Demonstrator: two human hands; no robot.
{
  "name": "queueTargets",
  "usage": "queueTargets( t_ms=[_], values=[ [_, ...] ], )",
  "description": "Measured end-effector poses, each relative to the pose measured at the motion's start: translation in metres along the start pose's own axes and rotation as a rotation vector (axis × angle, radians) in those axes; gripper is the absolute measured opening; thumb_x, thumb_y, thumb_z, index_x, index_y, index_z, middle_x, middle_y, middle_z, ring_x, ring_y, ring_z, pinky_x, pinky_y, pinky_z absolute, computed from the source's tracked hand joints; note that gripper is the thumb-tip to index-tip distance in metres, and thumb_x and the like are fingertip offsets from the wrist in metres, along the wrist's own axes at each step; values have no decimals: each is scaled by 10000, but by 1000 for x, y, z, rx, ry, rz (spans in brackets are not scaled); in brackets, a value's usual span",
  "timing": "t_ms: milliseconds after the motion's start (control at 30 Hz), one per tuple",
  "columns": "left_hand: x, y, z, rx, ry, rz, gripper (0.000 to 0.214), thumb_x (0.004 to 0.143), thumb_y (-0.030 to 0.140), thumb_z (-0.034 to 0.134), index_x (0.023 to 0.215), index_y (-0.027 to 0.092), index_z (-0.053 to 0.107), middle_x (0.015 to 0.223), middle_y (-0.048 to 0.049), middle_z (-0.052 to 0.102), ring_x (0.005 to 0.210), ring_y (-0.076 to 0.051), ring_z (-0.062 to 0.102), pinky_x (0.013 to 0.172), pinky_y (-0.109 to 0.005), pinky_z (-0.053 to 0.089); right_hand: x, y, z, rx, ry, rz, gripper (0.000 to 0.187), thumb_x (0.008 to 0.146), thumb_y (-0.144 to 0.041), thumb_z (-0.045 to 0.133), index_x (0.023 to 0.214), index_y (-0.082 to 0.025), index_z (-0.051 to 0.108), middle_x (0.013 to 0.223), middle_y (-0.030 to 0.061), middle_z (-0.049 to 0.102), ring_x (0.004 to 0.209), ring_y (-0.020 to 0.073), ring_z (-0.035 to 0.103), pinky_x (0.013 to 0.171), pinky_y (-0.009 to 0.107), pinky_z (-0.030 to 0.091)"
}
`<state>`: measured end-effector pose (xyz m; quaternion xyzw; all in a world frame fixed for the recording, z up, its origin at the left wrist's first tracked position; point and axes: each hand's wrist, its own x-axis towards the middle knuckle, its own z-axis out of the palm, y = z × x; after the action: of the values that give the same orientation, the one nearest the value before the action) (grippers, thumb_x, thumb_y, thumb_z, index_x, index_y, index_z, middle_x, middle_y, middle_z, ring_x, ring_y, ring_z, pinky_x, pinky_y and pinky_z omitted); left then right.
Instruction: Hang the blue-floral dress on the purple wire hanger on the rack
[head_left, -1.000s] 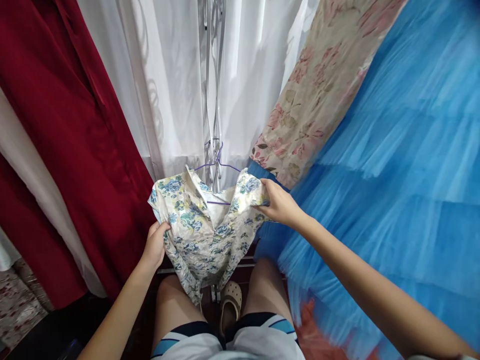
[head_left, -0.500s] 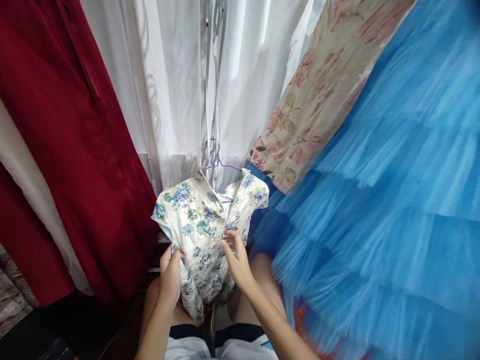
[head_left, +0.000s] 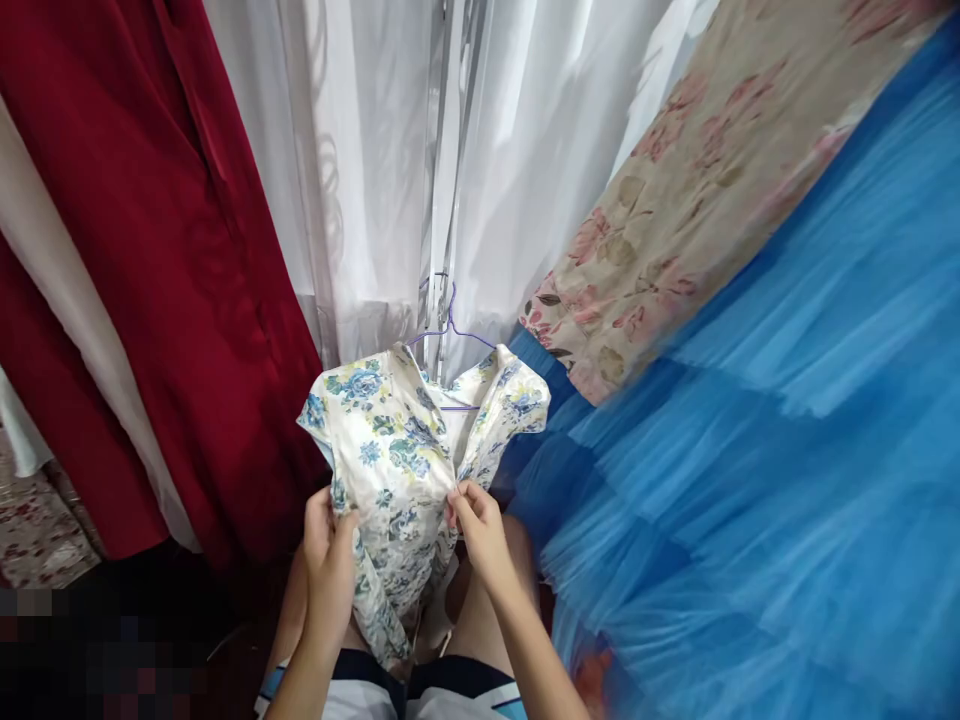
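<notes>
A white blouse point(head_left: 405, 440) with blue and green flowers hangs in front of me on a thin purple hanger point(head_left: 451, 328). Its V-shaped neckline gapes, and the hanger's lower bar shows inside. At the blouse's left side, my left hand point(head_left: 330, 560) pinches the fabric between thumb and fingers. My right hand point(head_left: 478, 525) is closed on the front edge of the blouse, just under the neckline. The lower part of the garment drops between my knees.
White curtains point(head_left: 382, 180) hang behind the blouse. Dark red fabric point(head_left: 172, 300) drapes at the left. On the right are a beige floral garment point(head_left: 637, 260) and a wide blue tulle skirt point(head_left: 750, 500), close to my right arm. A blurred dark area lies at lower left.
My right hand has gone from loosely bent fingers at the blouse front to a pinch on its edge. The neckline gapes wider. My left hand still grips the side; the view has shifted slightly.
</notes>
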<state>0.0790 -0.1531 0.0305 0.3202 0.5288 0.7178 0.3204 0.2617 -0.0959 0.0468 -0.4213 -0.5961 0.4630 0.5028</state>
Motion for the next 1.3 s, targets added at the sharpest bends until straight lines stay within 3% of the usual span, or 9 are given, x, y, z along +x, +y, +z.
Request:
queueTargets(
  t_ms=[100, 167, 333, 500, 700, 900, 967, 1133, 1300],
  values=[
    [-17, -6, 12, 185, 72, 263, 561, 805, 281, 658, 1314, 376, 439, 1458, -63, 394, 1383, -291, 379, 1153, -435, 298, -16, 0, 1, 67, -43, 19, 325, 892, -459, 560, 677, -232, 471, 542, -43, 442, 514, 147, 381, 516, 270, 291],
    [-28, -14, 21, 325, -22, 342, 512, 787, 261, 685, 1261, 377, 530, 1468, -66, 389, 1411, -313, 334, 1180, -454, 241, -22, -2, 6, 114, -89, 29, 322, 889, -461, 578, 686, -231, 479, 547, -47, 419, 507, 141, 348, 497, 261, 269],
    [-30, -30, 39, 312, -353, 238, 332, 824, 271, 639, 1143, 363, 635, 1209, -109, 635, 1167, -319, 590, 985, -448, 453, -24, -8, 25, 224, -103, 77, 313, 846, -438, 640, 666, -222, 503, 529, -51, 423, 476, 121, 348, 461, 244, 266],
    [-15, -31, 45, 370, -442, 183, 36, 844, 267, 576, 811, 281, 585, 717, -50, 650, 671, -266, 652, 627, -380, 496, -3, -23, 31, 261, -106, 147, 325, 802, -438, 665, 617, -190, 565, 406, -59, 441, 371, 91, 341, 410, 230, 270],
    [14, -21, 40, 370, -530, 338, 120, 927, 221, 466, 926, 219, 586, 788, -29, 664, 739, -202, 651, 690, -298, 507, 29, -43, 30, 235, -139, 142, 255, 770, -374, 703, 659, -159, 622, 409, -47, 508, 348, 74, 382, 403, 213, 278],
    [14, -9, 26, 445, -699, 400, 172, 970, 206, 406, 887, 218, 556, 842, -35, 632, 810, -182, 621, 749, -278, 480, 18, -40, 32, 266, -64, 137, 262, 816, -380, 679, 685, -156, 645, 400, -58, 473, 366, 69, 356, 424, 219, 262],
    [3, -8, 27, 391, -677, 393, 150, 977, 208, 405, 912, 218, 540, 880, -36, 625, 839, -175, 614, 783, -283, 479, 5, -38, 33, 278, -46, 138, 249, 820, -366, 679, 691, -155, 644, 416, -59, 475, 386, 67, 355, 440, 219, 261],
    [-18, -2, 33, 345, -380, 422, 158, 913, 267, 580, 1047, 227, 507, 951, -41, 621, 901, -188, 607, 825, -296, 478, -36, -38, 29, 238, -9, 78, 216, 838, -300, 663, 678, -161, 618, 425, -73, 444, 401, 58, 315, 448, 225, 211],
    [-28, 12, 35, 408, -557, 479, 41, 948, 277, 504, 946, 237, 511, 871, -29, 653, 823, -188, 637, 726, -266, 450, -54, -52, 21, 213, -18, 24, 229, 840, -311, 667, 673, -165, 608, 421, -72, 442, 406, 61, 318, 454, 233, 211]
  ],
)
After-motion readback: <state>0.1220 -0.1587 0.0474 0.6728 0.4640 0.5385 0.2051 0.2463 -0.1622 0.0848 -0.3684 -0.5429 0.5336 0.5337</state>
